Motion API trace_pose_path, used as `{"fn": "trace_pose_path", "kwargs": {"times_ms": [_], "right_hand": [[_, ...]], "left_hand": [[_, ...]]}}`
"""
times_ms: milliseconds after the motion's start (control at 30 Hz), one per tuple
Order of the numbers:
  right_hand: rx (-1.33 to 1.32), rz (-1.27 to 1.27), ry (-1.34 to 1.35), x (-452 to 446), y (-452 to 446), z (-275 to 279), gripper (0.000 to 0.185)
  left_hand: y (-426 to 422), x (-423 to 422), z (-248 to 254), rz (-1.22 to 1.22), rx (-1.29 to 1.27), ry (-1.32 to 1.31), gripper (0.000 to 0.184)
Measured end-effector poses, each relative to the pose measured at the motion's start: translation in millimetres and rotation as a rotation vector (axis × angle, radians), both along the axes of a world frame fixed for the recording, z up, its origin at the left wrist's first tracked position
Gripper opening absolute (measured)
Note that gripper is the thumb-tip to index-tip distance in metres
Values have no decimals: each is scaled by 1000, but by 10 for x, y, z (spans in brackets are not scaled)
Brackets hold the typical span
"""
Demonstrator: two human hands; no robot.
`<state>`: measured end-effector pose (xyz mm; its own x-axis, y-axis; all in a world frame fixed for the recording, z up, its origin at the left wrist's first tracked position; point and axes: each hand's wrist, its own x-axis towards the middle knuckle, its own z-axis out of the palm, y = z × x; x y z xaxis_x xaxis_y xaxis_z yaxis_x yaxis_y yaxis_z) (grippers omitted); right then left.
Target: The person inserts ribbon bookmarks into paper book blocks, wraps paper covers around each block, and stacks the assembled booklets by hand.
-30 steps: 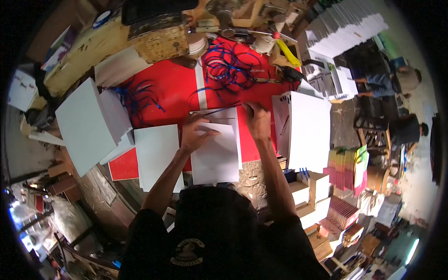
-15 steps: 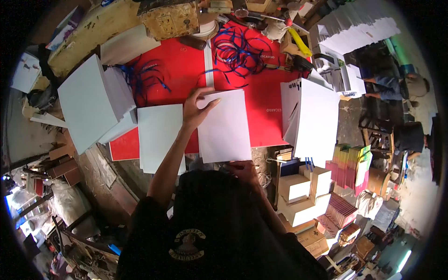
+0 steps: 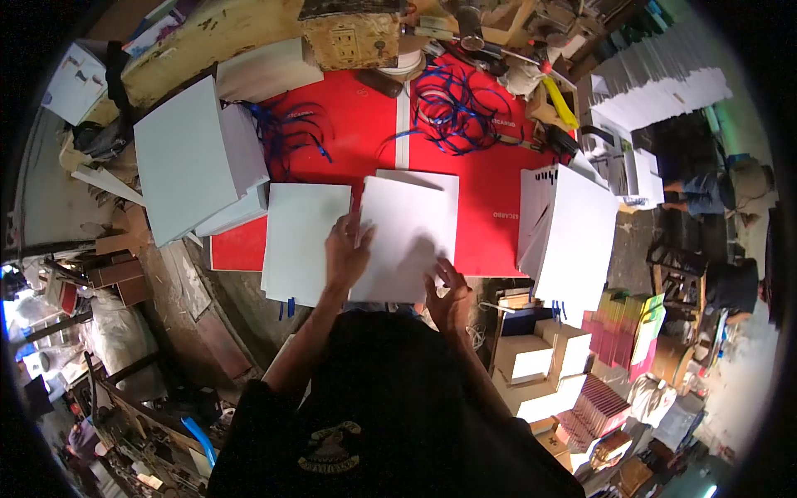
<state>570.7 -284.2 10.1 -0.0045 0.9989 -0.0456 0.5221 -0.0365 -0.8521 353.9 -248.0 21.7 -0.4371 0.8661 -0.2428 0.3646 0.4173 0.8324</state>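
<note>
A white block of paper sheets (image 3: 394, 249) sits slightly askew over another white block (image 3: 449, 195), whose top and right edges show behind it. My left hand (image 3: 347, 256) holds the upper block by its left edge, thumb on top. Beside the lower right corner is my right hand (image 3: 448, 297), its fingers bent and apart, casting a shadow on the paper. Left of them lies a low white stack (image 3: 307, 236) with short blue ribbon ends (image 3: 286, 309) at its bottom edge.
Tall white stacks stand at left (image 3: 183, 162) and right (image 3: 577, 236) on the red table covering (image 3: 486, 236). Loose blue ribbons (image 3: 457, 112) lie at the back, near a wooden box (image 3: 349, 41) and tools. Cartons (image 3: 531, 361) stand at lower right; people (image 3: 706, 195) are far right.
My left hand has moved from the paper's top edge down to its left edge. My right hand has come up from below to the right side. The upper block now sits offset toward me.
</note>
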Motion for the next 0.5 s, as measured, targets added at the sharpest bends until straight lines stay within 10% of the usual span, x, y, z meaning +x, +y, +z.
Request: {"fn": "trace_pose_path", "kwargs": {"times_ms": [67, 267, 400, 467, 500], "right_hand": [[-44, 126, 3, -5, 179, 41, 36], [457, 23, -167, -129, 1518, 11, 17], [501, 53, -176, -249, 2360, -293, 20], [489, 100, -280, -273, 2488, -342, 19], [471, 155, -385, -285, 2551, -337, 17]], "left_hand": [[-61, -201, 189, 74, 131, -165, 15], [-493, -1540, 24, 203, 5, -107, 36], [-548, -1714, -144, 252, -152, 142, 37], [-527, -1521, -384, 305, 371, 572, 38], [-350, -1175, -48, 230, 189, 823, 45]]}}
